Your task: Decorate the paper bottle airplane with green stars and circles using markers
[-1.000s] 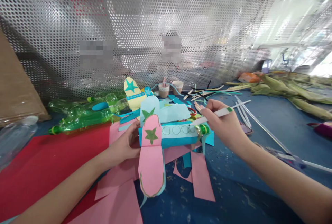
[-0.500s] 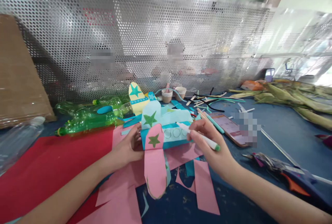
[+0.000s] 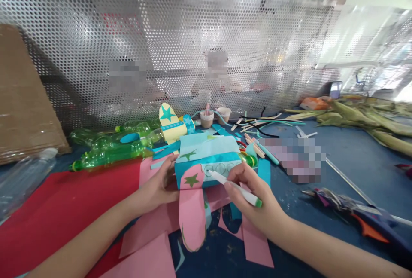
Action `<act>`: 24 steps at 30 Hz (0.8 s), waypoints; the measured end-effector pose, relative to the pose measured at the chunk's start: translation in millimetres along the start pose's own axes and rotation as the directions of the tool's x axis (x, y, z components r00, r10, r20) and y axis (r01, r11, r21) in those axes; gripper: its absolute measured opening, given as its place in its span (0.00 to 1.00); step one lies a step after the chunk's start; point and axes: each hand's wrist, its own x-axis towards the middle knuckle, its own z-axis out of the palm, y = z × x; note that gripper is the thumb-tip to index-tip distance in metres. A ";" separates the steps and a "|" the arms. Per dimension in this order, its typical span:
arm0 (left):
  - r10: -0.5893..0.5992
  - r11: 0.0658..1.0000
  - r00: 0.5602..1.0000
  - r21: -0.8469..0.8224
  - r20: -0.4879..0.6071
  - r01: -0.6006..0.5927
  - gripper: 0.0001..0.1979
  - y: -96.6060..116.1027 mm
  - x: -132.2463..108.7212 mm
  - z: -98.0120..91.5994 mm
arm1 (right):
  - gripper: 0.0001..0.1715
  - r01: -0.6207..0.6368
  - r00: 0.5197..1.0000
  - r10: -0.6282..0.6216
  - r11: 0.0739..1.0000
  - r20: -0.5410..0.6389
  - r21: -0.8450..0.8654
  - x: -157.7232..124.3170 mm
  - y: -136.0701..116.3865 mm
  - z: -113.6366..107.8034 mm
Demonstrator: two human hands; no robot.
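Observation:
A paper-covered bottle plane (image 3: 209,164) with a blue body, pink wings and green stars lies on the blue table (image 3: 350,157). My left hand (image 3: 159,185) grips its left end, fingers curled round it. A white marker with a green cap (image 3: 234,187) is pinched in my right hand (image 3: 254,198). Its tip touches the blue side of the plane, just below a row of drawn circles. The near pink wing (image 3: 192,215) hangs toward me between my hands.
Pink paper scraps (image 3: 254,241) and a red sheet (image 3: 64,200) lie under my arms. Green plastic bottles (image 3: 109,149) and a second, yellow-winged plane (image 3: 172,125) sit behind. Two small cups (image 3: 214,117), sticks, corn husks (image 3: 360,117), brown cardboard (image 3: 22,106) and a perforated metal screen (image 3: 193,46) border the table.
My right hand turned the marker round and brought it from the plane's right end to its near side, tip now on the blue paper. The plane tilted with its top away from me.

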 end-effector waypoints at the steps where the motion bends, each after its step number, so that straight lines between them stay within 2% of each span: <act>1: -0.005 1.000 1.000 -0.004 0.013 0.005 0.48 -1.9 0.1 -0.6 | 0.05 0.002 1.000 -0.002 1.000 -0.004 0.005 -0.1 0.9 0.1; 7: -0.043 0.999 0.999 0.011 0.002 0.043 0.45 -3.4 -1.2 -2.7 | 0.04 -0.012 1.000 0.012 1.000 0.014 0.003 0.4 1.3 -0.7; 11: -0.056 0.997 0.997 -0.052 0.048 0.059 0.42 5.4 -1.4 1.8 | 0.04 -0.015 1.000 0.015 1.000 0.024 -0.005 0.1 1.6 -1.4; 16: -0.078 0.996 0.997 -0.046 0.023 0.079 0.50 13.0 -1.4 5.9 | 0.04 -0.034 0.999 0.033 0.999 0.024 0.018 -1.0 4.8 -0.6; 21: -0.055 0.998 0.998 -0.031 0.043 0.056 0.42 8.3 -1.1 2.4 | 0.05 -0.049 0.998 0.047 0.997 0.037 0.051 -0.6 6.5 0.3; 24: -0.039 0.999 0.999 -0.006 0.031 0.039 0.41 5.6 -0.9 0.9 | 0.05 -0.052 0.998 0.050 0.997 0.038 0.058 -1.5 8.6 0.2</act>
